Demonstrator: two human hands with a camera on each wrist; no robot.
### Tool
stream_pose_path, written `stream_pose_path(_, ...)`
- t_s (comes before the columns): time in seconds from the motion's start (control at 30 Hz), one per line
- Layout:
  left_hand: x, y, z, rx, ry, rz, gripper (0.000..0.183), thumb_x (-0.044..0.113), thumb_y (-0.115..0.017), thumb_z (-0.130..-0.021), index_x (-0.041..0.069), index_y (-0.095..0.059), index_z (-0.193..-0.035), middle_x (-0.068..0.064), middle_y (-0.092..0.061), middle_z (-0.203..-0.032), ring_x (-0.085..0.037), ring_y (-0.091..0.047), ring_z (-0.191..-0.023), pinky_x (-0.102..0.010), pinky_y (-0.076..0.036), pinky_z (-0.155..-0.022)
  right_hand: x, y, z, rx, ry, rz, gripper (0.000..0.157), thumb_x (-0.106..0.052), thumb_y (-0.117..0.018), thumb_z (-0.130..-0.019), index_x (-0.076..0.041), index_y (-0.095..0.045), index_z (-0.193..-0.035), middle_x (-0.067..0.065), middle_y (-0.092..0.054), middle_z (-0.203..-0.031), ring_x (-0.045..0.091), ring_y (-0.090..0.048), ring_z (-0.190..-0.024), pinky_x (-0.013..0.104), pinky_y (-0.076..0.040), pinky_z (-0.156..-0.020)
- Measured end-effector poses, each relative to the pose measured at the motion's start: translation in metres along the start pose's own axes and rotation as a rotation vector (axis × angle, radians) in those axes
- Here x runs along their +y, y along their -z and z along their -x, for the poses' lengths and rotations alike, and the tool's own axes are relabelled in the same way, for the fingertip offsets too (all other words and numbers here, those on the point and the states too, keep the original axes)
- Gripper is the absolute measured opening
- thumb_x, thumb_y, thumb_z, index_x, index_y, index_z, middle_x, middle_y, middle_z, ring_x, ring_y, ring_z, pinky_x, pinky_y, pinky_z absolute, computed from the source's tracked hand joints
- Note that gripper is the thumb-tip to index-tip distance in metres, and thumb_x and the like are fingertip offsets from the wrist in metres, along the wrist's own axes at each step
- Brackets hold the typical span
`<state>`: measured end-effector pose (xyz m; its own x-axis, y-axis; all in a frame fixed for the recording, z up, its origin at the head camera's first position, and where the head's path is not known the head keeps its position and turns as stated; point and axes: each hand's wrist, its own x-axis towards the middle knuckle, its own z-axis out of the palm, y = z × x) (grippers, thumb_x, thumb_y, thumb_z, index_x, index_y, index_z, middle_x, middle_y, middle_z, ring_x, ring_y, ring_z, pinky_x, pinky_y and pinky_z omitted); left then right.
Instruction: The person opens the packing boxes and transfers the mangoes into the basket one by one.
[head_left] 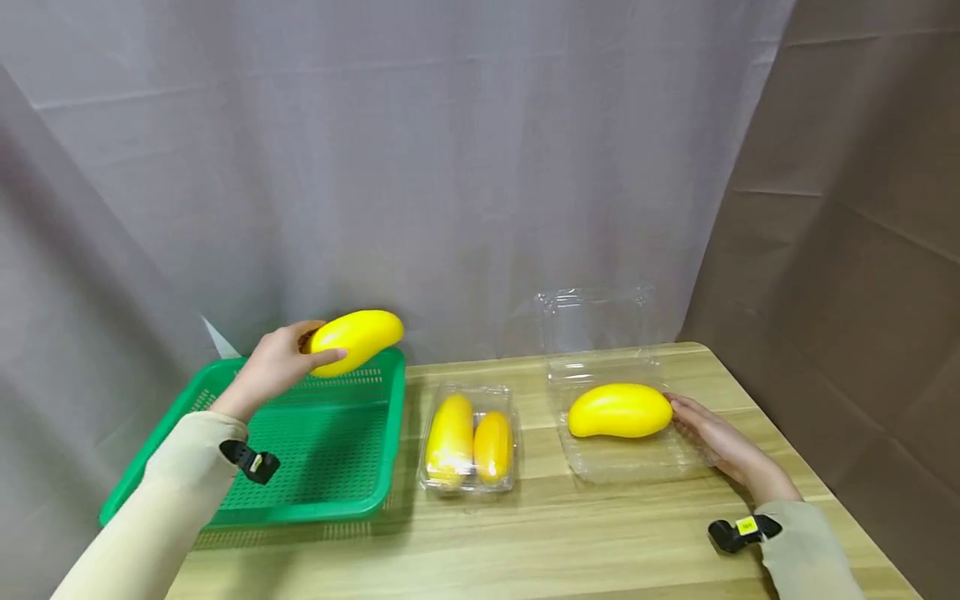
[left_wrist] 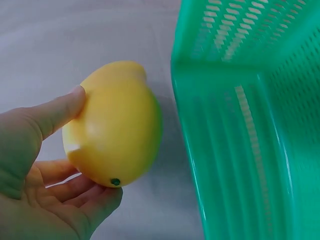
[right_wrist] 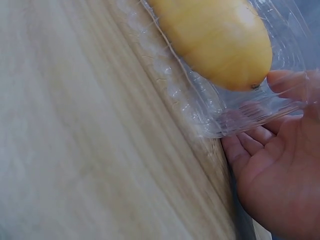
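Observation:
My left hand (head_left: pixel 281 367) grips a yellow mango (head_left: pixel 360 340) above the back of the green basket (head_left: pixel 382 467). The left wrist view shows the thumb on one side of the mango (left_wrist: pixel 117 125) and the fingers on the other. At the right lies a clear plastic clamshell box (head_left: pixel 607 467) with its lid raised at the back and another mango (head_left: pixel 621 410) inside. My right hand (head_left: pixel 716 437) holds this box by its right wall. In the right wrist view the thumb is over the wall beside the mango (right_wrist: pixel 220 45), with the fingers outside.
Between the basket and the raised-lid box stands a second clear box (head_left: pixel 468 483) holding two yellow mangoes (head_left: pixel 452 433). Grey curtain cloth (head_left: pixel 480 183) hangs behind the wooden table (head_left: pixel 540 533), and brown cloth (head_left: pixel 847 250) hangs beside its right edge.

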<state>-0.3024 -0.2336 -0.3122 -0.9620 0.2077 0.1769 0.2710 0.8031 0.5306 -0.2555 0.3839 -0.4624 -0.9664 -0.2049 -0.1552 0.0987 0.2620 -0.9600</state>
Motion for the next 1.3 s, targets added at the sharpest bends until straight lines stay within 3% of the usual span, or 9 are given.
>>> stream_pose_path(0.2,-0.029,0.027,0.026,0.024,0.030,-0.055,0.071,0.057,-0.059,-0.082,0.003,-0.050,-0.127,-0.013,-0.060,-0.103,-0.026,-0.051,-0.081,-0.035,-0.040,-0.066,-0.001,-0.001,0.005,0.003,0.007,0.034,0.072,-0.043,-0.032,-0.100,0.002,0.000,-0.147,0.024,0.003,-0.151,0.043,0.000,-0.135,0.057,-0.004,-0.106)
stream_pose_path(0.43,-0.062,0.041,0.051,0.049,0.061,-0.105,0.068,0.054,-0.059,-0.084,-0.002,-0.051,-0.123,-0.015,-0.059,-0.096,-0.027,-0.050,-0.077,-0.034,-0.038,-0.063,-0.002,-0.006,0.006,0.014,0.001,0.026,0.074,-0.044,-0.034,-0.099,0.001,-0.002,-0.147,0.025,0.000,-0.151,0.042,-0.003,-0.136,0.055,-0.005,-0.106)
stream_pose_path(0.87,-0.097,0.052,0.085,0.098,0.166,-0.146,0.065,0.053,-0.057,-0.086,-0.006,-0.053,-0.112,-0.010,-0.054,-0.080,-0.025,-0.047,-0.069,-0.031,-0.034,-0.055,-0.003,-0.011,0.007,0.018,-0.007,0.029,0.071,-0.044,-0.034,-0.099,-0.001,-0.004,-0.148,0.025,-0.002,-0.151,0.043,-0.003,-0.135,0.057,-0.004,-0.106)
stream_pose_path(1.3,-0.119,0.045,0.108,0.023,0.224,-0.236,0.062,0.054,-0.054,-0.088,-0.008,-0.054,-0.097,-0.004,-0.043,-0.065,-0.021,-0.042,-0.059,-0.031,-0.028,-0.051,-0.004,-0.012,0.008,0.019,0.001,0.027,0.070,-0.043,-0.034,-0.100,-0.001,-0.005,-0.148,0.024,-0.003,-0.151,0.042,-0.003,-0.136,0.057,-0.005,-0.106)
